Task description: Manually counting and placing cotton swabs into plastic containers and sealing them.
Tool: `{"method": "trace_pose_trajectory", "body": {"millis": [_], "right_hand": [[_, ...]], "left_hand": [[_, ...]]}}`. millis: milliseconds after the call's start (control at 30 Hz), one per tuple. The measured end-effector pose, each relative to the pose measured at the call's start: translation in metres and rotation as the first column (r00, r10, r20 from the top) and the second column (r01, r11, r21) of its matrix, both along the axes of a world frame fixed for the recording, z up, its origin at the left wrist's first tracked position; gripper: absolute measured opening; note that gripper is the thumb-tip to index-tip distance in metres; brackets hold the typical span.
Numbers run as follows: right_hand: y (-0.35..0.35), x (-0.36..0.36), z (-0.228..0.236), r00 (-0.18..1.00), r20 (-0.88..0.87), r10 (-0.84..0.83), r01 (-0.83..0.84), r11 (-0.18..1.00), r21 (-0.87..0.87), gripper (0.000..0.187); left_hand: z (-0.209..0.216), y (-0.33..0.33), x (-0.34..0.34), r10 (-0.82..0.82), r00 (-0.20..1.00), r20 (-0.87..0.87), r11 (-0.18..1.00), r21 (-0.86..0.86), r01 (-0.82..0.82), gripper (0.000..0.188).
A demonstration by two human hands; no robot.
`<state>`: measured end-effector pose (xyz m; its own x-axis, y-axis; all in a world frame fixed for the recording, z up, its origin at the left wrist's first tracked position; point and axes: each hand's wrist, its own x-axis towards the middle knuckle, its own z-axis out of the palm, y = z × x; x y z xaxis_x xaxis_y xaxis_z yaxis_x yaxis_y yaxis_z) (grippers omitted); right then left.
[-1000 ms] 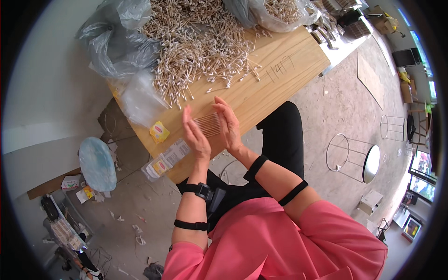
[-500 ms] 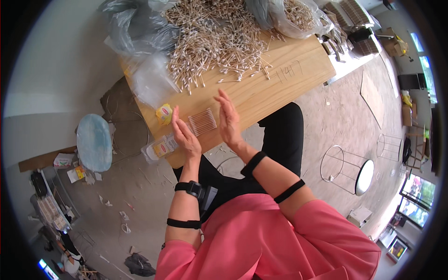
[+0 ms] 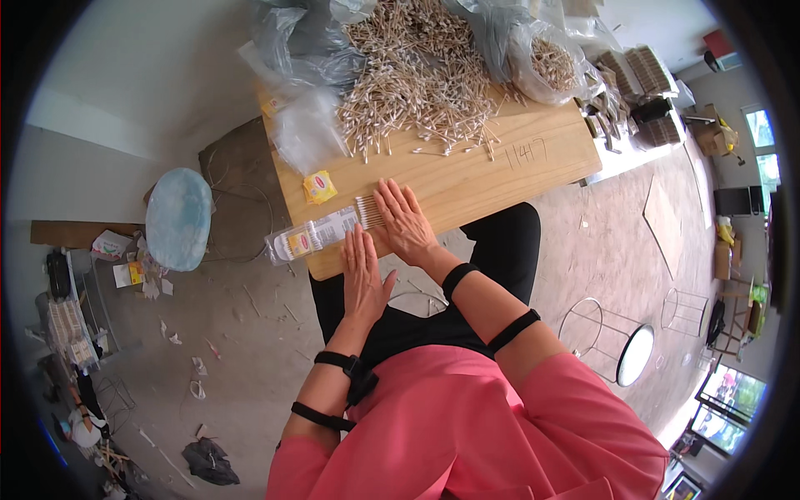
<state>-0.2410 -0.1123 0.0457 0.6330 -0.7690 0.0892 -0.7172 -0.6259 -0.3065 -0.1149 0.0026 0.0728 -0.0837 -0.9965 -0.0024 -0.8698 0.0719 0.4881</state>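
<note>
A row of cotton swabs point(image 3: 366, 210) lies side by side on the wooden table point(image 3: 467, 179). My right hand point(image 3: 405, 227) rests palm down over its right part, fingers stretched out, hiding some of the swabs. At the table's near edge, my left hand point(image 3: 362, 275) has its fingers straight and its thumb apart. Its fingertips are by the clear plastic bag point(image 3: 340, 224), whose right end meets the row; whether they touch it I cannot tell. Inside the bag's left end is a yellow label point(image 3: 298, 242). Small yellow cards point(image 3: 319, 187) lie just beyond the bag.
A large heap of loose cotton swabs point(image 3: 417, 92) covers the far part of the table. Flat clear bags point(image 3: 307, 133) lie to its left, and a swab-filled plastic bag point(image 3: 552, 67) stands at its right. A blue stool point(image 3: 179, 218) is on the left.
My hands were raised with palms facing each other around the swabs. The right has come down flat over the row; the left has moved nearer the table's edge. The view has shifted slightly.
</note>
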Motion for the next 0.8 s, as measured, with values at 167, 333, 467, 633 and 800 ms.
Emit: {"method": "trace_pose_trajectory", "body": {"millis": [167,333,467,633,800], "right_hand": [[0.001,0.001,-0.001,0.999,0.016,-0.028,0.027,0.999,0.046,0.064],[0.002,0.004,-0.002,0.999,0.015,-0.034,0.033,0.999,0.043,0.060],[-0.001,0.000,-0.004,0.995,0.100,-0.020,0.006,0.991,0.137,0.059],[0.002,-0.001,-0.002,0.999,0.035,0.016,-0.018,0.998,0.062,0.059],[0.001,-0.006,-0.006,0.999,-0.040,-0.015,0.017,0.999,0.037,0.060]], "left_hand": [[0.003,-0.041,-0.001,-0.019,0.990,0.141,0.995,0.098,0.006,0.114],[-0.020,-0.058,0.010,-0.020,0.956,0.292,0.999,0.048,0.007,0.116],[-0.019,-0.062,0.006,-0.009,0.954,0.299,0.990,0.138,-0.034,0.084],[-0.001,-0.060,0.007,-0.040,0.948,0.315,0.986,0.164,-0.013,0.100],[0.010,-0.033,0.032,0.055,0.998,-0.039,0.998,0.013,-0.054,0.111]]}}
